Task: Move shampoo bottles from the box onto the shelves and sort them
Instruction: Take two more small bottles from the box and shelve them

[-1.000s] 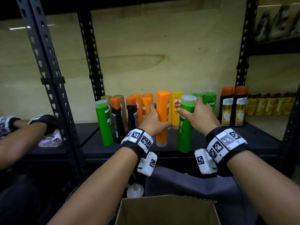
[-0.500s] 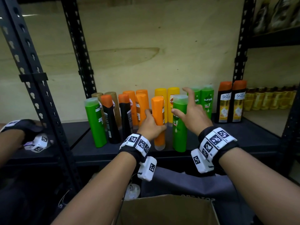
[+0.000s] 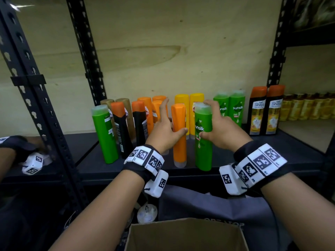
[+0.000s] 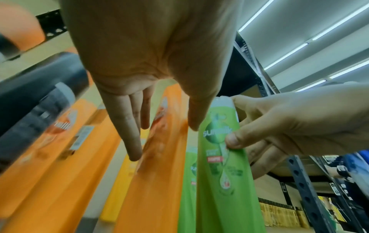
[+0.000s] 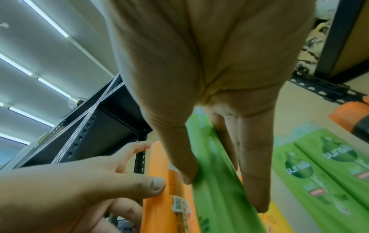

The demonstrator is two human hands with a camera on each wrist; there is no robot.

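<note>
— Biggest first?
— Black metal shelf [image 3: 272, 147], loaded with upright bottles; cardboard box [image 3: 184, 238] low in front, below the shelf edge.
— Then the hands?
— Left hand [image 3: 165, 132]: fingers straight and spread, thumb touching the orange bottle [image 3: 179, 142]. Right hand [image 3: 223, 131]: thumb on the front of the green Sunsilk bottle [image 3: 203, 142], fingers extended behind it near the cap.
— Both bottles placed?
— Upright on the shelf's front edge, just beside each other.
</note>
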